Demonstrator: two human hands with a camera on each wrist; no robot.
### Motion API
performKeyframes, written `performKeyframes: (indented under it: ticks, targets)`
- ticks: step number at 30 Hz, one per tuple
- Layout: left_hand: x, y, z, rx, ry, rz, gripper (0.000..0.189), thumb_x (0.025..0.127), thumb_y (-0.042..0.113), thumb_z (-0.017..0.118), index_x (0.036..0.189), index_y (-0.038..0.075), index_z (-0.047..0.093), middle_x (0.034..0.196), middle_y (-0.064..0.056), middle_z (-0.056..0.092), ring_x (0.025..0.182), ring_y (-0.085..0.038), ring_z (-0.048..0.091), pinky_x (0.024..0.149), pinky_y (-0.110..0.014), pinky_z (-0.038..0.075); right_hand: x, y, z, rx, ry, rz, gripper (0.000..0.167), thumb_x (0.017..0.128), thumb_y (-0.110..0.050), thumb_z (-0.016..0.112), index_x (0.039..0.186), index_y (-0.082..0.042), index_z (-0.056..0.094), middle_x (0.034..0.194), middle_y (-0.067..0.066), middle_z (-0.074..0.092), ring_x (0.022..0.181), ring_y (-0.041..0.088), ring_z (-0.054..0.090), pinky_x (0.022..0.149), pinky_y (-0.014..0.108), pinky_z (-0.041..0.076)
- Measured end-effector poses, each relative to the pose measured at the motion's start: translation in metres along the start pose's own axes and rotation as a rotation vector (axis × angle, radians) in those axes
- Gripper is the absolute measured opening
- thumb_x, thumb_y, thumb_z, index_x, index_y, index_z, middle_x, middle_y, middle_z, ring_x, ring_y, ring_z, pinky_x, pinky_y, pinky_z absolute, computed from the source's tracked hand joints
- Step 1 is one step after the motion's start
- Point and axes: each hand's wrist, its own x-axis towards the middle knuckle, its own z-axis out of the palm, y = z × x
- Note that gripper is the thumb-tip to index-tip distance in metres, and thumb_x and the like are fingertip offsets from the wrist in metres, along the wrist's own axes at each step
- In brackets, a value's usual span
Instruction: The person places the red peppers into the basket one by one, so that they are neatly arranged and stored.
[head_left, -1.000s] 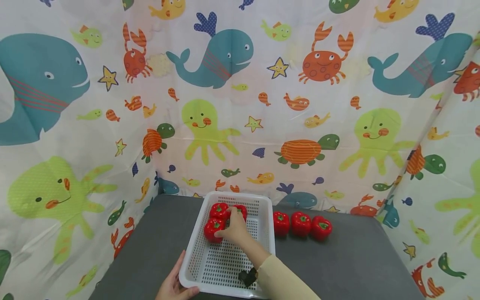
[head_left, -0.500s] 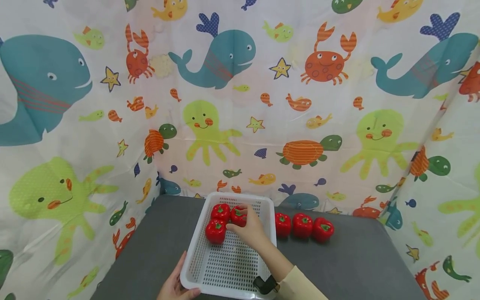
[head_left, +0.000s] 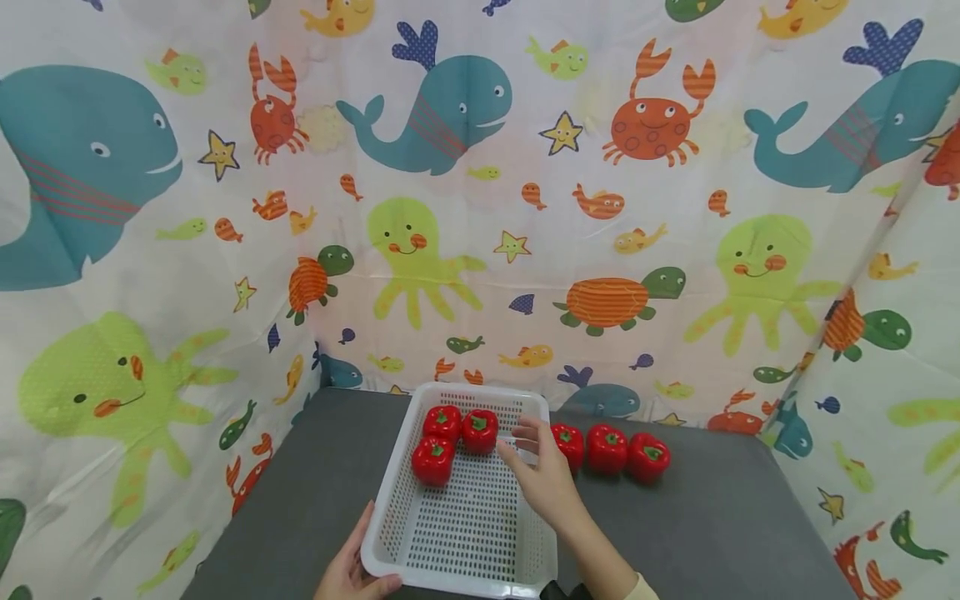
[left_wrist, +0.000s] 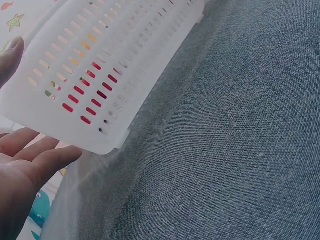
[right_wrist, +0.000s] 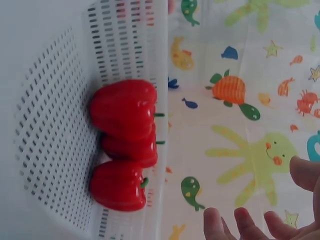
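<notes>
A white perforated plastic basket (head_left: 457, 546) stands on the table with three red bell peppers in its far left part: one at the back left (head_left: 442, 423), one to its right (head_left: 480, 431) and one in front (head_left: 432, 461). My left hand (head_left: 352, 567) rests at the basket's near left corner, thumb along the front and fingers straight along the left side. Over the basket's right rim hovers my right hand (head_left: 543, 475), fingers spread and holding nothing. In the right wrist view its fingers (right_wrist: 243, 220) are apart from the peppers.
Right of the basket, three more red bell peppers stand in a row: a near one (head_left: 567, 447) partly behind my right hand, a middle one (head_left: 606, 450) and a far one (head_left: 648, 457). A sea-animal curtain (head_left: 525, 275) closes off the grey table's (head_left: 712, 525) back and sides.
My right hand has let go of the back right pepper in the basket and moved right, toward the basket's right rim. My left hand stays at the near left corner.
</notes>
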Motion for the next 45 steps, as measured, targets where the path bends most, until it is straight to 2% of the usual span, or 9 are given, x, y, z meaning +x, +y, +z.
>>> performKeyframes:
  ticks: [5, 8, 12, 16, 21, 25, 31, 38, 45]
  targets:
    - [0.001, 0.001, 0.001, -0.005, 0.01, 0.004, 0.113, 0.089, 0.013, 0.078, 0.163, 0.018, -0.008, 0.167, -0.025, 0.013, 0.142, -0.047, 0.04, 0.102, -0.044, 0.057, -0.005, 0.007, -0.01, 0.01, 0.042, -0.005, 0.056, 0.093, -0.031, 0.074, 0.14, -0.019, 0.046, 0.135, 0.012, 0.06, 0.124, 0.035, 0.06, 0.097, 0.053, 0.058]
    - [0.002, -0.001, 0.001, -0.008, -0.004, 0.014, 0.113, 0.089, 0.013, 0.078, 0.163, 0.017, -0.008, 0.167, -0.025, 0.013, 0.142, -0.047, 0.039, 0.102, -0.045, 0.056, -0.012, 0.013, -0.016, 0.023, 0.085, -0.011, 0.056, 0.091, -0.025, 0.076, 0.139, -0.019, 0.048, 0.131, 0.01, 0.063, 0.121, 0.033, 0.063, 0.095, 0.045, 0.06]
    - [0.001, -0.002, 0.0, -0.013, -0.016, 0.024, 0.114, 0.089, 0.012, 0.078, 0.163, 0.017, -0.009, 0.166, -0.026, 0.012, 0.142, -0.048, 0.04, 0.102, -0.046, 0.056, -0.02, 0.026, -0.02, 0.072, 0.182, -0.047, 0.058, 0.089, -0.016, 0.078, 0.139, -0.019, 0.049, 0.128, 0.009, 0.066, 0.117, 0.031, 0.065, 0.089, 0.027, 0.061]
    - [0.0, 0.001, -0.001, -0.019, 0.002, 0.006, 0.116, 0.088, 0.013, 0.079, 0.162, 0.017, -0.01, 0.167, -0.026, 0.012, 0.141, -0.047, 0.041, 0.102, -0.045, 0.056, -0.028, 0.043, -0.023, 0.133, 0.305, -0.075, 0.057, 0.088, -0.014, 0.079, 0.137, -0.016, 0.051, 0.127, 0.009, 0.067, 0.115, 0.03, 0.066, 0.088, 0.019, 0.058]
    - [-0.001, 0.003, -0.002, -0.024, 0.005, -0.003, 0.117, 0.088, 0.014, 0.079, 0.162, 0.019, -0.011, 0.168, -0.023, 0.01, 0.143, -0.046, 0.038, 0.104, -0.043, 0.055, -0.032, 0.06, -0.031, 0.165, 0.437, -0.043, 0.055, 0.087, -0.016, 0.081, 0.134, -0.014, 0.054, 0.124, 0.008, 0.068, 0.112, 0.021, 0.066, 0.085, 0.016, 0.058]
    - [-0.001, 0.002, -0.001, -0.027, 0.006, 0.001, 0.117, 0.088, 0.013, 0.079, 0.162, 0.02, -0.011, 0.168, -0.023, 0.01, 0.143, -0.047, 0.038, 0.103, -0.043, 0.055, -0.032, 0.066, -0.041, 0.177, 0.465, -0.031, 0.055, 0.087, -0.016, 0.08, 0.135, -0.011, 0.053, 0.124, 0.01, 0.068, 0.109, 0.016, 0.065, 0.083, 0.014, 0.057]
    - [0.0, 0.0, 0.0, -0.028, 0.006, -0.01, 0.114, 0.089, 0.01, 0.077, 0.162, 0.018, -0.011, 0.168, -0.024, 0.01, 0.142, -0.045, 0.041, 0.104, -0.043, 0.055, -0.037, 0.069, -0.058, 0.168, 0.515, -0.021, 0.061, 0.087, -0.005, 0.078, 0.14, -0.003, 0.048, 0.123, 0.017, 0.066, 0.107, 0.023, 0.064, 0.081, 0.013, 0.057]
    - [0.0, 0.0, 0.001, -0.039, -0.012, -0.018, 0.114, 0.09, 0.009, 0.076, 0.162, 0.016, -0.011, 0.166, -0.027, 0.013, 0.138, -0.044, 0.047, 0.101, -0.046, 0.057, -0.036, 0.118, -0.074, 0.038, 0.565, -0.031, 0.065, 0.084, -0.01, 0.083, 0.139, -0.01, 0.049, 0.122, 0.006, 0.065, 0.107, 0.013, 0.059, 0.078, 0.01, 0.055]
    - [0.0, 0.002, -0.001, -0.027, -0.014, -0.009, 0.116, 0.089, 0.014, 0.078, 0.162, 0.016, -0.012, 0.166, -0.028, 0.013, 0.139, -0.046, 0.045, 0.1, -0.047, 0.057, -0.026, 0.152, -0.097, 0.034, 0.765, 0.0, 0.072, 0.08, -0.01, 0.086, 0.141, -0.005, 0.049, 0.128, 0.008, 0.06, 0.113, 0.019, 0.053, 0.075, 0.008, 0.048]
